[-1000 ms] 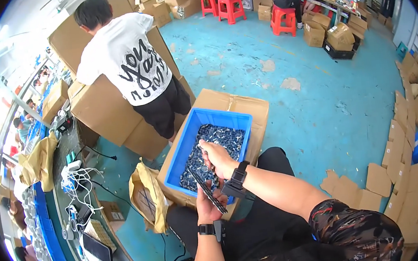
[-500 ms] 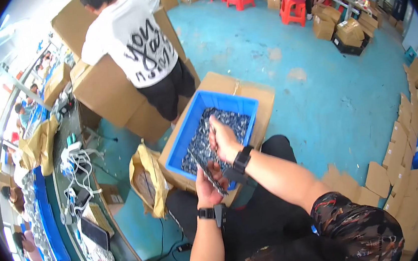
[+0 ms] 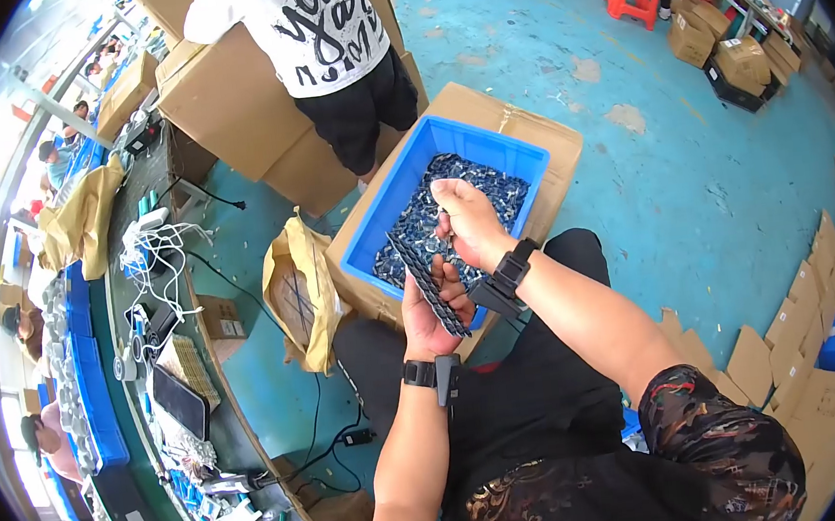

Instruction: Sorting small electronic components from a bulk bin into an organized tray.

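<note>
My left hand, palm up, is closed round a long dark ridged strip. The strip slants over the near edge of a blue plastic bin. Small dark blue and whitish pieces lie heaped in the bin; their kind is too small to tell. Above them, just right of the strip, my right hand is closed in a pinch. Whatever its fingers hold is hidden. Both wrists wear dark bands with a block attached.
The bin stands on a cardboard box before my knees. A yellow sack is to its left, beside a workbench with white cables and a dark tablet-like device. A person stands by large cartons.
The whole view has shifted, so the bin and both hands appear higher and further right. The strip in my left hand shows more of its broad ridged face. My right hand remains above the bin.
</note>
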### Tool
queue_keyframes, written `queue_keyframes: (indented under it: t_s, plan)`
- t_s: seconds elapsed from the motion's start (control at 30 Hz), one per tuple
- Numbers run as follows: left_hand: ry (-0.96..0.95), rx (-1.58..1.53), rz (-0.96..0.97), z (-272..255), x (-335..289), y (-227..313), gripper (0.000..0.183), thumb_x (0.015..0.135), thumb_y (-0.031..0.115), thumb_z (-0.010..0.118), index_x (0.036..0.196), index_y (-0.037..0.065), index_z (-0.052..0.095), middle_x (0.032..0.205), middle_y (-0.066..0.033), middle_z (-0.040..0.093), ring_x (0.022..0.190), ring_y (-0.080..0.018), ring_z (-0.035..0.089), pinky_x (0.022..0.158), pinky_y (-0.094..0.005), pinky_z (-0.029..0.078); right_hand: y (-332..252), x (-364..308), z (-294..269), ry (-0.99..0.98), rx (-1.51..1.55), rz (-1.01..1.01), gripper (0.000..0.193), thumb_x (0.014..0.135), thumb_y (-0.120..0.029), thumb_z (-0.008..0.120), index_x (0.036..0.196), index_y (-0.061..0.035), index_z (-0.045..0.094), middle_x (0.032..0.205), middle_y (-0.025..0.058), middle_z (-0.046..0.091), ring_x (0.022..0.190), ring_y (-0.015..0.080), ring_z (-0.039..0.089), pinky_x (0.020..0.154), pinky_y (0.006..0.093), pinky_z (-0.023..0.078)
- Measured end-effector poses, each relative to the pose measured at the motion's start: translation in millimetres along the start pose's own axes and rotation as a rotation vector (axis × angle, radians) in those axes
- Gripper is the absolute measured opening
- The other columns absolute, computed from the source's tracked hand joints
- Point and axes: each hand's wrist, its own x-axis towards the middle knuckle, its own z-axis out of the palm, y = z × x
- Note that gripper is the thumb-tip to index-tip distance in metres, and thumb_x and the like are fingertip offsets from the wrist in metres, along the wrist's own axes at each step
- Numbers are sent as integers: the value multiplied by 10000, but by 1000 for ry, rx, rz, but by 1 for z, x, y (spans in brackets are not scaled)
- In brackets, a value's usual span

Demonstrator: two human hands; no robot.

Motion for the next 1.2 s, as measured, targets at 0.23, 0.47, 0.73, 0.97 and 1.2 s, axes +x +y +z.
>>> queue_keyframes:
  t_s: [0.23, 0.47, 0.73, 0.97, 1.2]
  plan:
    - [-24, 5, 12, 2, -3, 5, 488, 950, 493, 526, 1180, 86, 663, 1035, -43, 676, 681, -82, 489, 622, -231, 413, -7, -9, 4, 4, 38, 97, 300, 1006, -352, 541, 1088, -65, 569, 738, 8, 534, 628, 96, 515, 523, 246, 421]
    - [-57, 92, 43, 10, 3, -1, 502, 963, 503, 498, 1228, 102, 641, 1004, -38, 681, 671, -80, 495, 612, -231, 410, 10, -10, -4, -28, -188, 119, 429, 1013, -466, 471, 1192, -84, 549, 743, 20, 531, 626, 113, 492, 548, 260, 439]
    - [-100, -47, 10, 11, 8, 5, 521, 954, 502, 507, 1198, 66, 656, 1030, -53, 694, 678, -85, 511, 614, -229, 410, 7, -17, -4, -128, -60, 122, 272, 994, -369, 553, 1097, -123, 501, 741, 36, 548, 563, 100, 510, 466, 218, 426]
    - [-92, -21, 38, 18, -2, 9, 540, 936, 495, 537, 1231, 50, 615, 1043, -67, 639, 668, -103, 498, 599, -247, 406, 22, -10, -1, -90, 4, 223, 339, 968, -404, 596, 1134, -123, 505, 671, 38, 516, 516, 155, 521, 425, 263, 416]
    - [-136, -103, -34, 17, 13, 6, 445, 917, 566, 571, 1058, 154, 665, 811, 54, 607, 592, -88, 509, 528, -238, 410, 5, -46, 14, -66, -249, 102, 413, 1009, -367, 539, 1305, -107, 415, 677, -35, 457, 523, 55, 432, 422, 206, 364]
